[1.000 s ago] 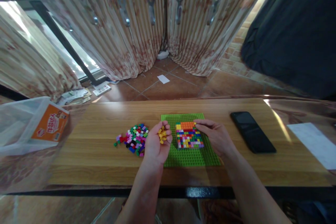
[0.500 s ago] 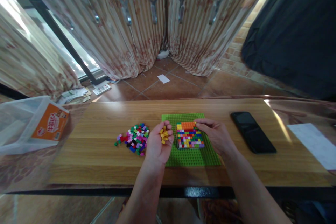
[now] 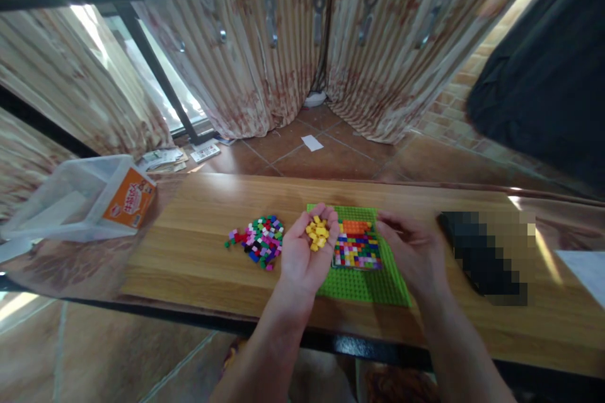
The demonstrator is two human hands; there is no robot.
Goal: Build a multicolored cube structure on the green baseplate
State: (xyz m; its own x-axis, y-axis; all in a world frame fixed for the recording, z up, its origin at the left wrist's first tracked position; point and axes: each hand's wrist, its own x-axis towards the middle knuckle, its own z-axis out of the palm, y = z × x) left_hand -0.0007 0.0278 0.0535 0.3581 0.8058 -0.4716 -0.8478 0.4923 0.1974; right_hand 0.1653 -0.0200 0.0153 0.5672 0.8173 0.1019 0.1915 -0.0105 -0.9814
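My left hand point(image 3: 300, 261) is cupped palm up and holds a small heap of yellow toy bricks point(image 3: 317, 233). It hovers over the left edge of a green studded baseplate point(image 3: 373, 289). On that plate sits a multicoloured block of toy bricks point(image 3: 358, 250), with orange along its far side; my left fingers partly cover its left edge. My right hand point(image 3: 418, 255) has thumb and fingers pinched together at the block's far right corner. Whatever those fingertips hold, if anything, is too small to make out.
Left of the baseplate lies a pile of loose mixed-colour bricks point(image 3: 265, 240) on the wooden table point(image 3: 198, 239). A clear plastic bin point(image 3: 94, 195) stands at the far left. On the right are a dark, pixelated object point(image 3: 482, 255) and a white sheet point(image 3: 583, 271).
The whole view has shifted, so the table sits further right and tilts. My left hand's palm shows more openly, with the yellow bricks spread in it. My right hand stays by the block's corner.
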